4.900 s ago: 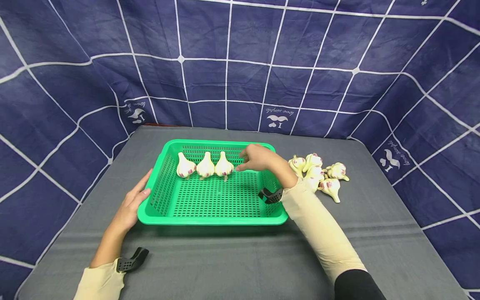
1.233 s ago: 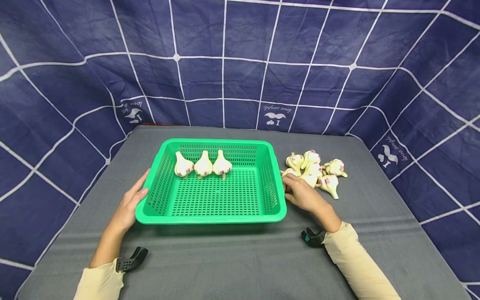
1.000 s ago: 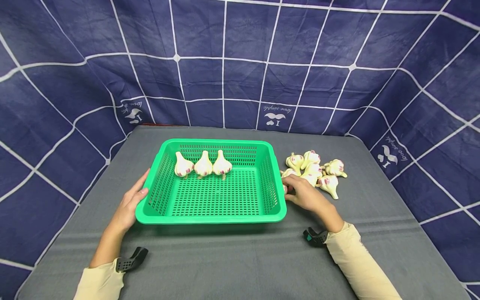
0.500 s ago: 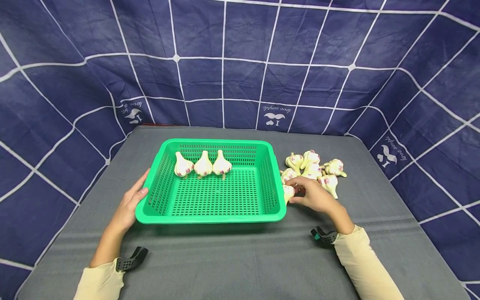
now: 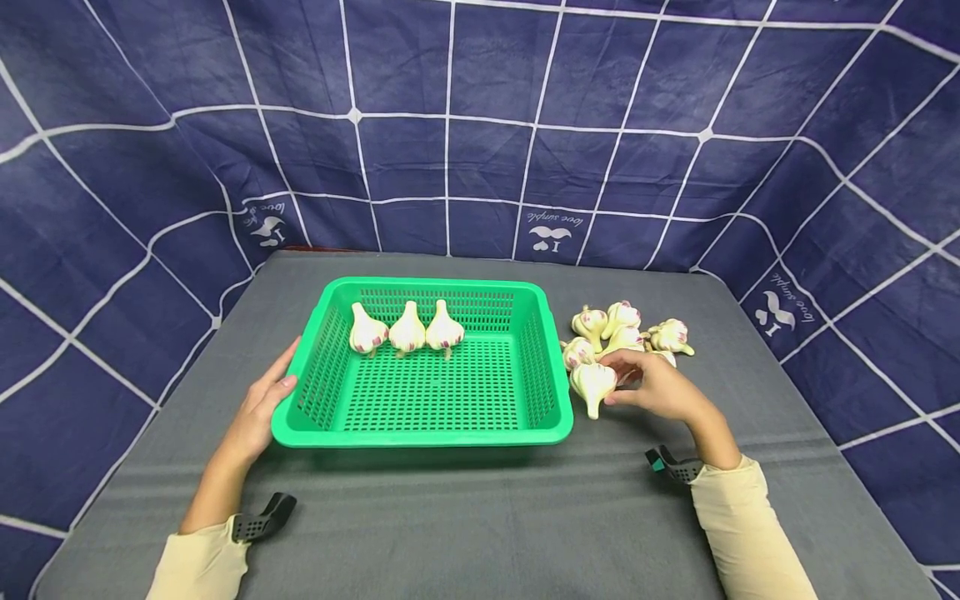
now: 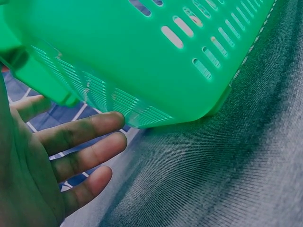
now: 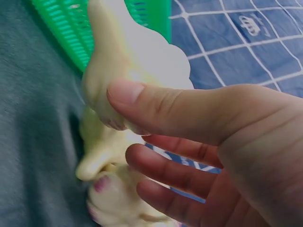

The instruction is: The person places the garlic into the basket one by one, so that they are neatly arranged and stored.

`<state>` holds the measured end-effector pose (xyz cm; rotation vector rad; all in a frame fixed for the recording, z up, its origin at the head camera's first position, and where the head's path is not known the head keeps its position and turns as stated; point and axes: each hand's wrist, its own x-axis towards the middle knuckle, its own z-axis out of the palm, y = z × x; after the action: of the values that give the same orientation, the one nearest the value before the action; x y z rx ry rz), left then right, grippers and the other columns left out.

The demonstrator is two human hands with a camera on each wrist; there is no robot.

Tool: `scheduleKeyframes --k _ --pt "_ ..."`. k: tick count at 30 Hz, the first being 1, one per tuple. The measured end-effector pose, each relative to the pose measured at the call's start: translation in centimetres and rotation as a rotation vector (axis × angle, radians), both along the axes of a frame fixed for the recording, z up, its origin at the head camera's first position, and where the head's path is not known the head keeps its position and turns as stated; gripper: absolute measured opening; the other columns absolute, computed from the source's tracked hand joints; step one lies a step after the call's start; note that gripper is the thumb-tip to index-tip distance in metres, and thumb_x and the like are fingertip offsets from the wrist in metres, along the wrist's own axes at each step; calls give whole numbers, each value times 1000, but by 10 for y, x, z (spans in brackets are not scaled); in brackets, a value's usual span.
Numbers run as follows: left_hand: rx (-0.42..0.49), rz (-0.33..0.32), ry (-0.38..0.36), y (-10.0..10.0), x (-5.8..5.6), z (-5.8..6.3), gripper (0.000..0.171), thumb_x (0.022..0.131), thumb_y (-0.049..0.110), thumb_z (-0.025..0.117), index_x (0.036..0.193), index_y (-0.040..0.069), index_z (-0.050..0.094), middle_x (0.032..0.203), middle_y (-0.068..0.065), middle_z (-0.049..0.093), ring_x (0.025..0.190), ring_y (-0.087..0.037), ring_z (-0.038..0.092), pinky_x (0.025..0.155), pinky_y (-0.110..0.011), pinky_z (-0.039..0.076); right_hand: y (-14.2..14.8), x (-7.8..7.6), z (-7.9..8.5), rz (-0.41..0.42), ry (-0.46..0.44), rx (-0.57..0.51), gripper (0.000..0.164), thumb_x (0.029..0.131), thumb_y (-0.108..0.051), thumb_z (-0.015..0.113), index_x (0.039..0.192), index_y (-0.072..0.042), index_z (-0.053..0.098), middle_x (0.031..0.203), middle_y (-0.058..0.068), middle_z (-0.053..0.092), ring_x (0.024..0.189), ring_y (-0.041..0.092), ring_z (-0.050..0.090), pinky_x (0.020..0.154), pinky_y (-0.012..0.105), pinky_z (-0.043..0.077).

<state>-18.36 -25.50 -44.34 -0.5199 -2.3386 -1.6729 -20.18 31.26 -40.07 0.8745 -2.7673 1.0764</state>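
Observation:
My right hand (image 5: 660, 385) pinches a garlic bulb (image 5: 593, 385) just right of the green basket (image 5: 420, 439), its stem pointing down toward me. The right wrist view shows the thumb pressed on the side of the same garlic bulb (image 7: 137, 56), other fingers behind or below it. At the basket's left side my left hand (image 5: 258, 412) touches the rim. Its fingers look loosely spread beside the basket wall (image 6: 142, 71) in the left wrist view. Inside the basket three garlic bulbs (image 5: 407, 332) stand in a row along the far side, stems pointing away.
A loose pile of garlic bulbs (image 5: 622, 317) lies right of the basket, partly behind my right hand. A grey cloth (image 5: 450, 525) covers the table. Blue curtain fabric (image 5: 495, 150) with white lines hangs behind and at both sides.
My right hand was over the basket near the row, then went to the pile beside the basket. It now has a garlic bulb, drawn slightly right from the basket's edge. The left hand stays put.

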Motion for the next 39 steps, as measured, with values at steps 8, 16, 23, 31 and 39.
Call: scheduleKeyframes --k 8,16,23,31,39 --pt "2 -5 3 0 0 0 50 104 9 35 153 4 31 140 23 42 113 4 45 94 -9 31 13 5 10 -42 27 -69 48 67 0 89 110 1 67 89 2 65 78 13 62 69 30 54" --pt "-4 -8 12 0 -2 1 50 104 10 35 153 3 31 141 22 41 117 5 42 96 -9 30 17 8 18 -68 14 -198 49 66 12 85 110 8 66 95 4 66 76 11 63 67 21 51" --pt "-9 -7 9 0 -2 0 50 104 10 35 154 4 31 142 22 41 115 5 43 95 -9 30 18 7 23 -81 27 -245 49 66 16 82 111 12 64 91 -2 65 73 14 64 65 19 51" --pt "20 -25 31 0 -3 -2 50 103 6 35 153 2 32 144 19 41 124 5 40 98 -10 29 10 3 32 -66 36 -293 46 66 19 79 109 14 64 83 -1 63 71 5 60 61 17 49" --pt "16 -28 32 -1 -3 -4 50 103 6 35 153 2 31 142 21 42 117 4 43 95 -9 31 -1 1 38 -51 6 -362 35 72 19 75 105 18 64 84 -5 67 73 5 63 63 18 51"
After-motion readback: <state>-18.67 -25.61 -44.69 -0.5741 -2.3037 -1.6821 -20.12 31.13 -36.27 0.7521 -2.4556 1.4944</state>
